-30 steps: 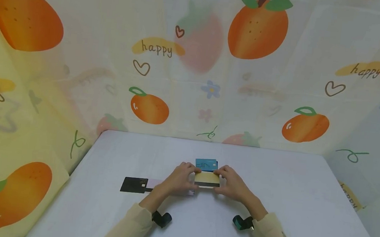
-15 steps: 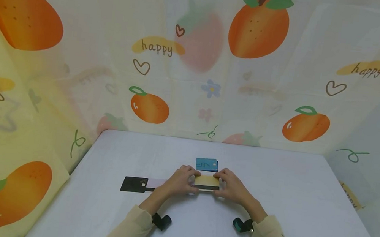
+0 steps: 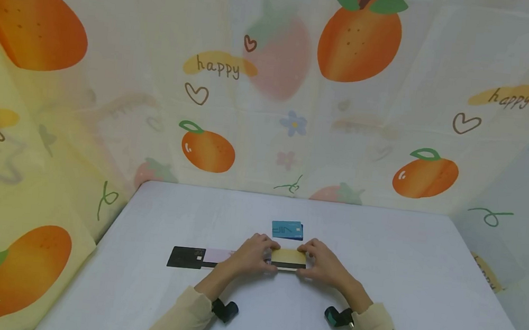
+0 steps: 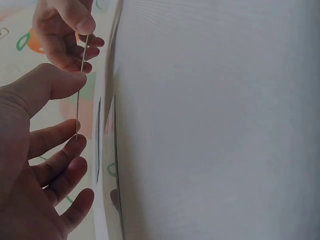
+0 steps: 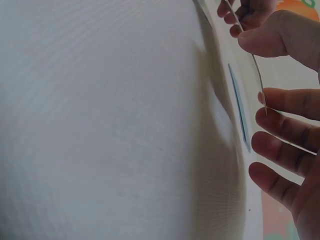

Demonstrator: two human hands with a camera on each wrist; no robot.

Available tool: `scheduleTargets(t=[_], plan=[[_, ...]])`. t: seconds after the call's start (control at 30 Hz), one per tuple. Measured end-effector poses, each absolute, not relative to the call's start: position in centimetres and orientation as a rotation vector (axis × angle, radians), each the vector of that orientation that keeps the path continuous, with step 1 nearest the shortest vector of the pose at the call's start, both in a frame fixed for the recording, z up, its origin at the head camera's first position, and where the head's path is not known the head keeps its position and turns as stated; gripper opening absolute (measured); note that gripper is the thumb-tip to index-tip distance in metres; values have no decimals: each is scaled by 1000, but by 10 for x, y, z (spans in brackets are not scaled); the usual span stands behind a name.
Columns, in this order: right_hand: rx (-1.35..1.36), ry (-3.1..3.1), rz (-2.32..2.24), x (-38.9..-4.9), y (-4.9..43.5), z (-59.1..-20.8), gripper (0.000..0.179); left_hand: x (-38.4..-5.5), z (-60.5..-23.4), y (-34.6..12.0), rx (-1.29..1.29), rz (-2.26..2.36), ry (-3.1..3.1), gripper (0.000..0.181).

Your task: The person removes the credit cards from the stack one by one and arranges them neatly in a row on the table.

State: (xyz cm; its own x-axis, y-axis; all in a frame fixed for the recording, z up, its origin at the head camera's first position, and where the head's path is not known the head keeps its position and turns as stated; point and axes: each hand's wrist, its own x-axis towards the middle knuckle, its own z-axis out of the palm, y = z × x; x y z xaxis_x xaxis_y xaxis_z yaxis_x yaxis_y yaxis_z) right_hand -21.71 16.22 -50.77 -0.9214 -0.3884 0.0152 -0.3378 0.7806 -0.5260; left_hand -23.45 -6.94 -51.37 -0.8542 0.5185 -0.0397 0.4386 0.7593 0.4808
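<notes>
Gold card point(image 3: 288, 256), with a dark stripe near its lower edge, was the thing in play, held up clear of the table point(image 3: 380, 250) in front of the person. The left hand point(image 3: 251, 255) pinched one end between thumb and fingertips, the right hand point(image 3: 324, 263) the other, so both hands were drawn narrow on it, their outer fingers spread loose. From where I stood, the step in hand looked like steadying the card by its two ends; the next move, I judged, called for both hands travelling together with a light squeeze, since anything so thin could bow. Just beyond lay a blue card point(image 3: 286, 229), a darker one peeking out beneath it. To the left, a lilac card point(image 3: 216, 255), partly hidden by the left arm, met a black card point(image 3: 185, 258); whether they overlapped I couldn't tell.
</notes>
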Motion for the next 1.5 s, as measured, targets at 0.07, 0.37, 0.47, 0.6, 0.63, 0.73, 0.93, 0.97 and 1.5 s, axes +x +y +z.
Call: scheduleTargets(t=[0.07, 0.37, 0.47, 0.6, 0.63, 0.73, 0.93, 0.97, 1.5], plan=[[-593, 2875, -819, -217, 162, -509, 47, -234, -513, -69, 756, 706, 2777, 54], [-582, 2857, -794, -218, 163, -511, 46, -234, -515, -68, 749, 685, 2759, 53], [-570, 2849, -785, -219, 164, -513, 46, -234, -516, -67, 758, 665, 2759, 52], [-569, 2845, -770, -220, 164, -515, 45, -234, -517, -65, 751, 626, 2763, 53], [-565, 2847, -762, -220, 164, -516, 45, -234, -517, -65, 749, 615, 2765, 53], [-543, 2846, -752, -219, 163, -516, 45, -233, -517, -64, 753, 593, 2766, 52], [-564, 2869, -720, -216, 160, -514, 43, -229, -514, -64, 766, 573, 2769, 51], [-574, 2876, -712, -216, 160, -514, 43, -229, -514, -64, 765, 572, 2771, 51], [-518, 2844, -697, -218, 158, -514, 43, -230, -517, -67, 752, 565, 2757, 50]])
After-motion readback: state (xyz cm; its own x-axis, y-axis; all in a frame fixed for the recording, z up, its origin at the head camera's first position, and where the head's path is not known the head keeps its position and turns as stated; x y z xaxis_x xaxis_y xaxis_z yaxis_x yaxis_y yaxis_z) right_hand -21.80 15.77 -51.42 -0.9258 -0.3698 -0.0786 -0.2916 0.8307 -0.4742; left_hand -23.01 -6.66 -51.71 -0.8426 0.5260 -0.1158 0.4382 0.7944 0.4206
